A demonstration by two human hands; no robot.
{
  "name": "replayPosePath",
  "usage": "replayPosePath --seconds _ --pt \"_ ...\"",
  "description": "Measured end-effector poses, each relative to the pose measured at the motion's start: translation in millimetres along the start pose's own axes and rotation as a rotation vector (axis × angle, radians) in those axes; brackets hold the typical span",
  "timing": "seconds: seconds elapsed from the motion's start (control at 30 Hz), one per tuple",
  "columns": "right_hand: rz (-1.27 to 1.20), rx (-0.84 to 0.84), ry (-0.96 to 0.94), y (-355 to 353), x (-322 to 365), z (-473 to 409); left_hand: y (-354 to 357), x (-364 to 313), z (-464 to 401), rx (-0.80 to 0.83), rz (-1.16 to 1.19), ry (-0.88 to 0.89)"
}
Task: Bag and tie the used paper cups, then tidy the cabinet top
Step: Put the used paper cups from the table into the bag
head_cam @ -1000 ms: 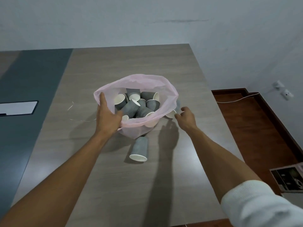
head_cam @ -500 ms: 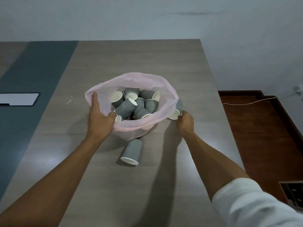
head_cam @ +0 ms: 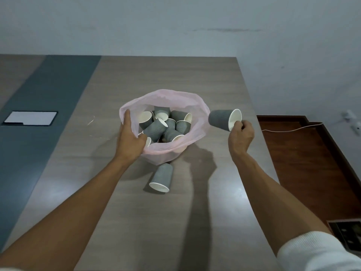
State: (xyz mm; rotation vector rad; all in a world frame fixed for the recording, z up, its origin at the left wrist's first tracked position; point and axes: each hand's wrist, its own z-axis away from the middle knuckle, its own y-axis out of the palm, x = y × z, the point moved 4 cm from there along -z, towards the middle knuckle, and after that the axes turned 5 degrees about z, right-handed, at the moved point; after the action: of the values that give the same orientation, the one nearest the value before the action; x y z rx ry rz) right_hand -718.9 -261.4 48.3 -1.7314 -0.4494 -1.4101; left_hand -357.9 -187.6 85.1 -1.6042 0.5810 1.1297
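Low in the frame, one grey cup lies on its side on the cabinet top. Above it, my left hand grips the pink bag rim, hiding cups beneath. Right of centre, my right hand pinches a held cup by its rim, its fingertips curled out of sight.
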Motion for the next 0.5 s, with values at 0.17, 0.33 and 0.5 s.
replayPosePath --seconds 0.17,0.33,0.5 --pt "-0.074 0.344 -0.146 41 54 36 -6 3 5 0.068 -0.021 -0.016" --pt "0.085 0.577 -0.190 74 76 84 -13 -1 7 0.128 -0.025 -0.013" --pt "0.029 0.712 -0.255 67 78 127 -21 -6 1 0.118 0.019 0.019"
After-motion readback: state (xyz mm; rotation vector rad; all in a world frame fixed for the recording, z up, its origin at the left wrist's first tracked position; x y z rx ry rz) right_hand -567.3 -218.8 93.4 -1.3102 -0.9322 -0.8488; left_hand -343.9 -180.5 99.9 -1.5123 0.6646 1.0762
